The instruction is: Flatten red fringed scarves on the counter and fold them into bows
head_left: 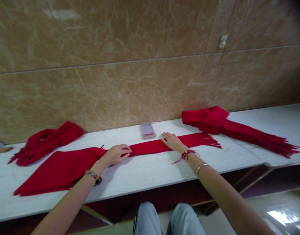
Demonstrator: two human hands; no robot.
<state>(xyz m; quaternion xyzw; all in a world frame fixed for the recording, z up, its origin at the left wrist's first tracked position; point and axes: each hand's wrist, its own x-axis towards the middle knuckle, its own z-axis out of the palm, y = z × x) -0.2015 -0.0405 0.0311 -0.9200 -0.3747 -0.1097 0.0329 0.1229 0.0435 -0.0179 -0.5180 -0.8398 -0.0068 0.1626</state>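
- Work item: long red fabric scarf with fringe [150, 147], lying on the white wood-grain tabletop [150, 173] between the person and the brown marble-patterned wall [145, 91].
- Left hand [117, 154]: fingers curled on the scarf where the narrow strip meets the wide section. Whether it pinches the fabric cannot be told.
- Right hand [173, 142]: open, fingers extended, resting on the narrow strip. The two hands are apart.
- Done, as judged from the layout: the section from the left hand to the fringed end on the right lies as a narrow, fairly straight, flat band.
- Not done to the same degree: the section on the person's left fans out into a broad, layered, pointed shape. Its layer count cannot be read.
- Overall progress, as judged: partial; roughly the right-hand portion is narrowed.
- Adjacent items: a looped, loosely bunched red scarf [66, 135] at far left; a folded-over red scarf with long fringe [213, 120] at right. Neither is touched by a hand.
- Flat rectangular object [148, 131], detail blurred: beside the strip, near the wall.
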